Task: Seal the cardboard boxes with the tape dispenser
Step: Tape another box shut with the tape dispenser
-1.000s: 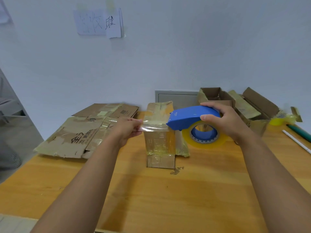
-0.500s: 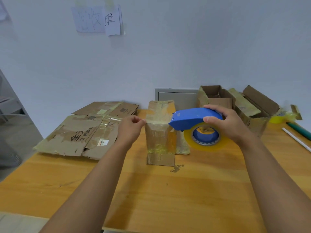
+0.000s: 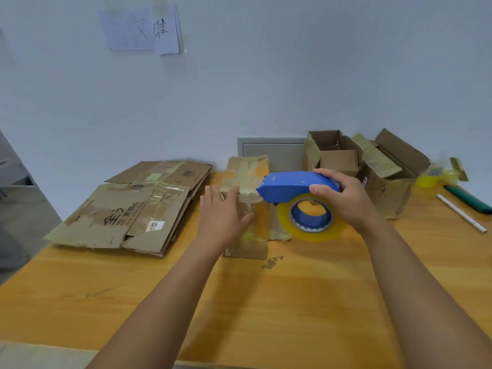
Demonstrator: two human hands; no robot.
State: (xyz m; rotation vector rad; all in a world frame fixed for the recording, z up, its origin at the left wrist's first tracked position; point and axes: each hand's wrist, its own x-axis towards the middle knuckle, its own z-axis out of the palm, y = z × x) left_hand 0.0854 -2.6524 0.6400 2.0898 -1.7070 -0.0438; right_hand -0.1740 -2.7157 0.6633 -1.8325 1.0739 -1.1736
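On the bench (image 3: 292, 302), the small upright box (image 3: 246, 209) stands mid-surface. Right of it, the right hand (image 3: 346, 198) clamps the tape dispenser (image 3: 295, 187). The left hand (image 3: 222, 211), fingers now spread, has released the tape end and smooths it on.

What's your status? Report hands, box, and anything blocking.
Left hand open, fingers flat on the box. Right hand has its grip on the tape dispenser, nose at box top. Nothing blocking.
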